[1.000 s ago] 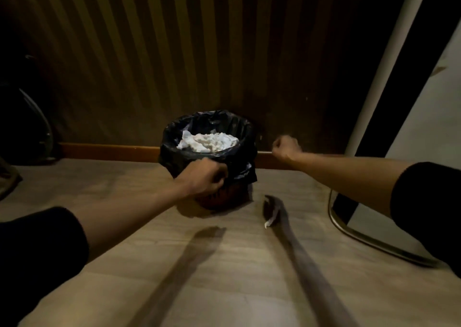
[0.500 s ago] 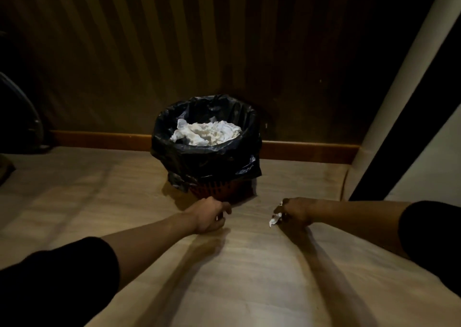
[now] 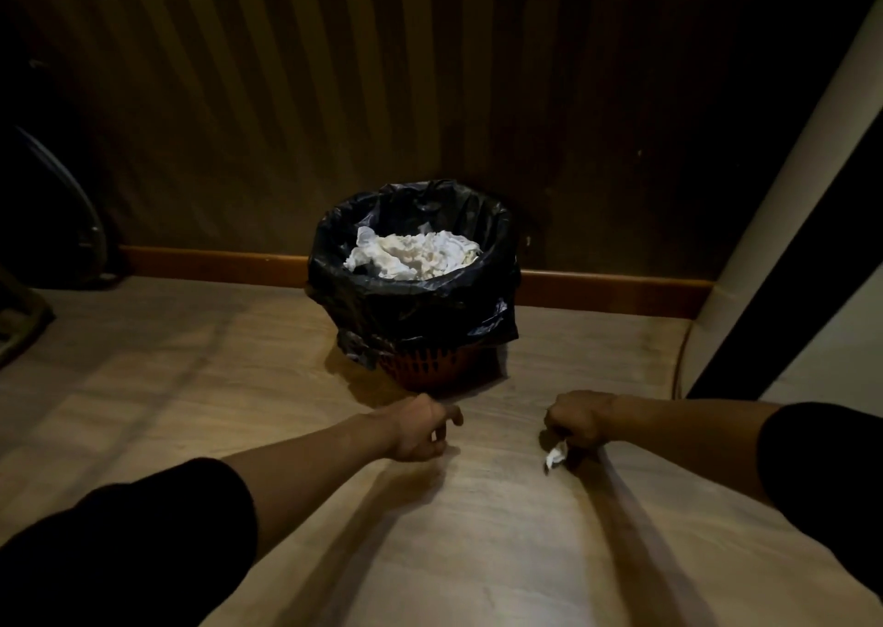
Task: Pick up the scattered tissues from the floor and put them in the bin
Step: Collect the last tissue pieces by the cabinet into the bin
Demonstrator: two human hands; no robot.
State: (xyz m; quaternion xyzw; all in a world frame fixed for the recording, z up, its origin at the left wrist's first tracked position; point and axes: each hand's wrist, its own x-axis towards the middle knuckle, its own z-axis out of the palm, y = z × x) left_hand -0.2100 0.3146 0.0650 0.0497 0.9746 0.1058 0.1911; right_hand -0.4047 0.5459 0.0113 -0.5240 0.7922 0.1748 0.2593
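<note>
A small red basket bin (image 3: 430, 368) lined with a black bag (image 3: 411, 311) stands on the wooden floor against the wall, with a heap of white tissues (image 3: 415, 256) inside it. My right hand (image 3: 576, 418) is low over the floor in front of the bin to the right, its fingers closed on a small white tissue (image 3: 555, 454) that hangs below them. My left hand (image 3: 423, 428) hovers near the floor just in front of the bin's base, fingers loosely curled, holding nothing that I can see.
A striped dark wall with a wooden skirting board (image 3: 215, 265) runs behind the bin. A pale door frame (image 3: 783, 186) and a dark panel stand at the right. A dark curved object (image 3: 62, 206) sits at far left.
Both hands dropped from bin height to the floor. My right hand moved from beside the bin down to the small tissue and closed on it. My left hand left the bin's rim.
</note>
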